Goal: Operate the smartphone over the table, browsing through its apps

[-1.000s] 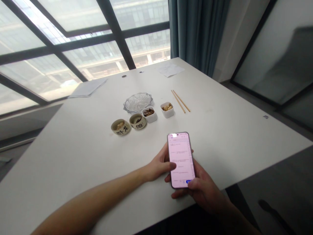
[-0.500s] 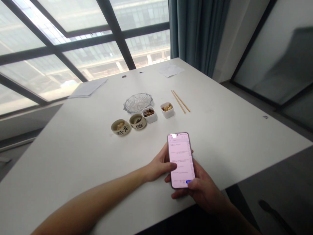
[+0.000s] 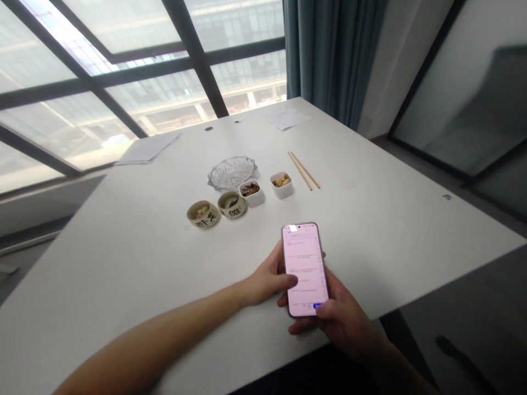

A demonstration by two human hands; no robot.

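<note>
A smartphone [image 3: 305, 258] with a bright, pale pink screen of small text is held upright over the table's near edge. My left hand [image 3: 269, 277] grips its left side, thumb lying on the screen. My right hand [image 3: 340, 310] wraps its lower right side, with the thumb near a blue button at the bottom. Some fingers are hidden behind the phone. Beyond it stand two beige bowls with dark characters, a left bowl [image 3: 202, 222] and a right bowl [image 3: 233, 210], and two white square dishes, a left dish [image 3: 255, 199] and a right dish [image 3: 282, 191]. All four hold dried pieces of food.
Behind the small bowls sits a clear glass bowl [image 3: 233, 171]. A pair of chopsticks [image 3: 303, 170] lies to the right. Paper sheets [image 3: 148, 149] and another sheet [image 3: 287, 117] rest toward the far side of the white table [image 3: 123, 258], near the window and curtain [image 3: 329, 60].
</note>
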